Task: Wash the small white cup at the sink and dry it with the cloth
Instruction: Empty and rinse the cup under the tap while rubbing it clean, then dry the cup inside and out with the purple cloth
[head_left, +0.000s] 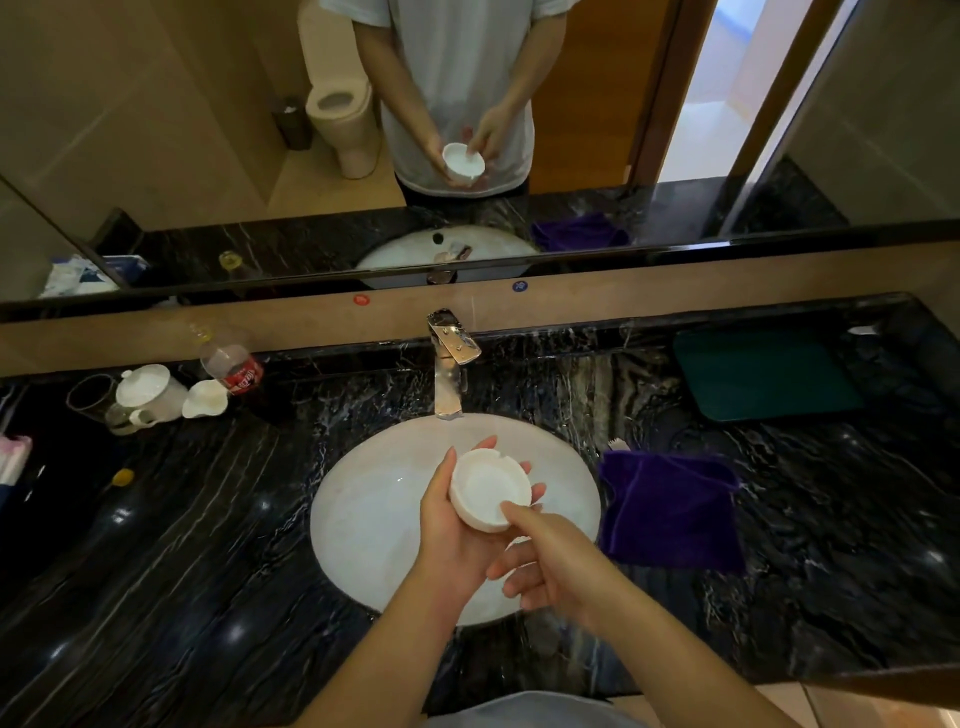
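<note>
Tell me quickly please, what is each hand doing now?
Left hand: closed around the small white cup, holding it over the sink.
Right hand: fingers loosely curled, fingertip touching the cup's rim, holding nothing.

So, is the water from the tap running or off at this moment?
It looks off. No stream shows between the tap spout and the white cup, which the left hand holds over the sink.
</note>
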